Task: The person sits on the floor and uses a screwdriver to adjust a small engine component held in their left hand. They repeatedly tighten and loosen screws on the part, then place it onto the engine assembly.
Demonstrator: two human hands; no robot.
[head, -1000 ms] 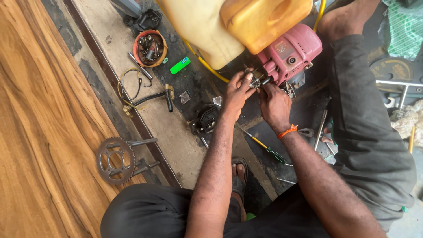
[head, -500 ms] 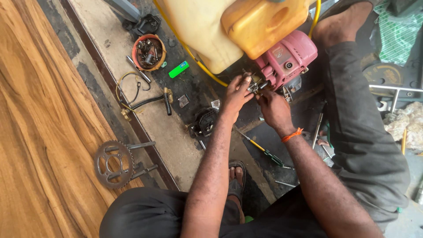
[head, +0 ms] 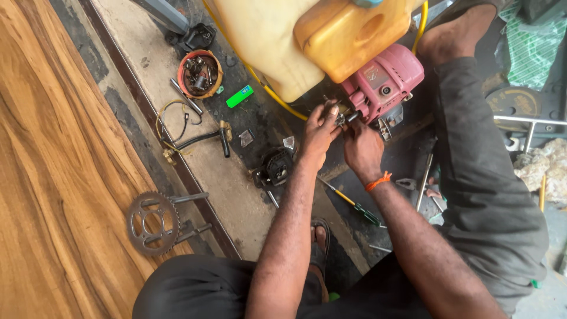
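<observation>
Both hands are in at the pink engine (head: 383, 82), which sits on the floor under the yellow tank (head: 307, 41), at its left face. The left hand (head: 319, 133) has its fingers pinched on a small dark metal fitting (head: 342, 118) at the engine's side. The right hand (head: 361, 147), with an orange wrist band (head: 378, 181), has its fingers curled up at the same fitting; I cannot tell whether it grips the fitting or only steadies it, as the knuckles hide the contact. Risks as I judge them: the fitting is small and held at fingertip only, so a slip could drop it into the dark greasy gap beside the engine, where it would be hard to find. The yellow hose (head: 269, 88) runs just beside the left wrist, so an elbow move could snag it and tug the tank. The tank overhangs the engine and looks top-heavy; a hard pull on the fitting could rock the whole unit. A green-handled screwdriver (head: 354, 207) lies on the floor under the right forearm, and a black part (head: 276, 168) lies just by the left forearm; either could be kicked or knelt on. The orange bowl of small parts (head: 199, 74) is well apart, an awkward reach with hands busy.
</observation>
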